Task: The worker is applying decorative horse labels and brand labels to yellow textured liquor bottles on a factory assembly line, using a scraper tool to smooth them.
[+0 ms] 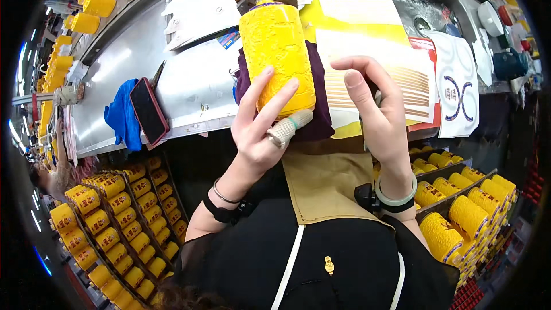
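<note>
A yellow bottle (278, 46) with a raised, embossed surface lies on a dark purple cloth (319, 89), its clear neck pointing away from me. My left hand (261, 129) is on the bottle's near end: two fingers stretch over its surface, and the thumb, in a knitted finger sleeve (284, 131), presses by the base. To the right, apart from the bottle, my right hand (381, 109) hovers above the bench edge. Its thumb and index finger are spread, with nothing visible between them; the other fingers are mostly hidden. Beside it lies a sheet with golden-brown strips (396, 83).
A phone (149, 111) and blue cloth (121, 115) lie on the metal bench (195, 92) at left. A sink (425, 6) is at far right, near a white printed sheet (456, 89). Racks of yellow bottles (123, 218) flank me; more bottles (99, 4) line the far left.
</note>
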A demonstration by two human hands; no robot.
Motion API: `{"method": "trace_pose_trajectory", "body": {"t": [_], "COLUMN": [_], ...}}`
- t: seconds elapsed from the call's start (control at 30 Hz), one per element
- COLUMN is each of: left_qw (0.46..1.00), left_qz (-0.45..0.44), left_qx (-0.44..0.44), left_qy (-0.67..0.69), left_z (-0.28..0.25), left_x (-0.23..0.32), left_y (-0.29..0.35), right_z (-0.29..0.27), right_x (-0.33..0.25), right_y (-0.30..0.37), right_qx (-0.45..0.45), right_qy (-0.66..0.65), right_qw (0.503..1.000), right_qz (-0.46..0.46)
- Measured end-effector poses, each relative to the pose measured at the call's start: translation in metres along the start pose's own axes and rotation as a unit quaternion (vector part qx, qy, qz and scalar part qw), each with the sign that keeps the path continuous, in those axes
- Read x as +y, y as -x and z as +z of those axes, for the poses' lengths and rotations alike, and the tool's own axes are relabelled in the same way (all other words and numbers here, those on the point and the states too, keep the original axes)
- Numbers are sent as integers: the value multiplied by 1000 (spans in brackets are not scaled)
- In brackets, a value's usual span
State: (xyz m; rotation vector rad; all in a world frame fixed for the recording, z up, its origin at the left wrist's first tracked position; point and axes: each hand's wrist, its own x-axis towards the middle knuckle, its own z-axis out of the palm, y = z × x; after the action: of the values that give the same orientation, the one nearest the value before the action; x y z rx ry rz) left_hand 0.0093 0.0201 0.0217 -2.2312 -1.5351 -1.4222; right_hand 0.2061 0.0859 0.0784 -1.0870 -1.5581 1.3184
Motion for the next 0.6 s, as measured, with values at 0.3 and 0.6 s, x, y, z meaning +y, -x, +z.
{"method": "trace_pose_trajectory", "body": {"t": [0.3, 0.6], "left_qw": [993, 987], "left_qz": [4, 36], "left_qx": [-78, -146], "left_qy": [-87, -59], "left_z": [0, -19], "left_x": [8, 7], "left_y": [-7, -28], "right_z": [-4, -47], "right_x": [4, 21], "right_y": [-1, -41], "right_qx": [6, -8], "right_qy": [14, 202], "right_qw": [998, 979], "right_qz": [57, -15]}}
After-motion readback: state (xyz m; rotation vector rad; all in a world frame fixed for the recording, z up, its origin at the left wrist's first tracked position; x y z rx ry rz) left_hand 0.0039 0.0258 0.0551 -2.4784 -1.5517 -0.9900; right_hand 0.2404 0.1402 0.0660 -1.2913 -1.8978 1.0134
